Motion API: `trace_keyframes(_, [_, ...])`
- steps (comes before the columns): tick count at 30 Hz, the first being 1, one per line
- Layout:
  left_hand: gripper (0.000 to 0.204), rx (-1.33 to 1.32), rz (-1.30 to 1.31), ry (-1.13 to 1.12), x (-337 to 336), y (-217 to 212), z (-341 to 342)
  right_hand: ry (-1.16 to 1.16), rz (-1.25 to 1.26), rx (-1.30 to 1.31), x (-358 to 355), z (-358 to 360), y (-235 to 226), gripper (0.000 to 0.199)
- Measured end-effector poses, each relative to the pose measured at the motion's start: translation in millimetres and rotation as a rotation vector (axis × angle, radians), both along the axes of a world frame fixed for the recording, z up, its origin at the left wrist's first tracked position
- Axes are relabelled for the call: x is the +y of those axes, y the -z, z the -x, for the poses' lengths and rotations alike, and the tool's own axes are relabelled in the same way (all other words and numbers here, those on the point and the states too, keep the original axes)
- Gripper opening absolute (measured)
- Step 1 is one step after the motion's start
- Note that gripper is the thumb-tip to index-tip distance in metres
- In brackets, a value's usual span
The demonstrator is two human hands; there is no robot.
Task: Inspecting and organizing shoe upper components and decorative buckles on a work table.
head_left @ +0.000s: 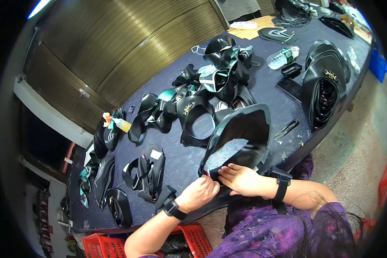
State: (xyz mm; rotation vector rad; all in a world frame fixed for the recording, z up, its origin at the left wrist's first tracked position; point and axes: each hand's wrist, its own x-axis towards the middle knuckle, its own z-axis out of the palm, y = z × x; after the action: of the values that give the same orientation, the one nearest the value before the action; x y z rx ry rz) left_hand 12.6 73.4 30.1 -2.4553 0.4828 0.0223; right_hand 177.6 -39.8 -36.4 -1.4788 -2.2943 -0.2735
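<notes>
A black shoe upper (249,122) with a grey edge stands opened out on the table in front of me, a speckled bluish patch showing inside. My left hand (198,194) is closed, pinching its near edge beside a small red-and-white strip. Just to the right, my right hand (240,179) lies with fingers stretched out against the same edge; its thumb side is partly hidden. Both wrists carry black strapped devices. Beyond the piece lies another black upper (187,106) with a gold ornament, next to a heap of black and teal uppers (219,77).
On the right of the dark table (176,148) lie thread snips (287,129), a phone (289,89), a plastic bottle (283,58) and a stack of uppers (327,86). Folded black pieces (148,170) and a yellow bottle (122,124) are at left. Red crates (195,241) stand below the edge.
</notes>
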Motion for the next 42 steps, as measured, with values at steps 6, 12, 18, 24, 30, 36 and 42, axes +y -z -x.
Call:
trace_keyframes(6, [0.028, -0.242, 0.119, -0.319, -19, 22, 25, 0.022, -0.071, 0.151, 6, 4, -3, 0.039])
trace_keyframes(12, [0.03, -0.314, 0.376, -0.472, -15, 24, 34, 0.107, 0.17, -0.252, 19, 26, -27, 0.018])
trace_keyframes(18, [0.038, -0.259, 0.193, -0.593, -15, 8, 39, -0.068, 0.185, -0.231, 24, 31, -41, 0.017])
trace_keyframes(24, [0.035, -0.057, 0.261, -0.59, -1, 3, 34, -0.203, 0.307, -0.35, 23, 30, -59, 0.013])
trace_keyframes(30, [0.015, -0.062, 0.246, -0.485, -1, -7, 14, -0.11, 0.306, -0.044, 38, 33, -32, 0.013])
trace_keyframes(36, [0.034, -0.688, 0.495, -0.316, -27, -24, 22, -0.158, 0.106, 0.274, 10, -1, -33, 0.013])
trace_keyframes(42, [0.06, -0.645, 1.913, -0.499, -38, 17, 40, -0.278, 0.089, 0.676, -10, -6, -72, 0.02])
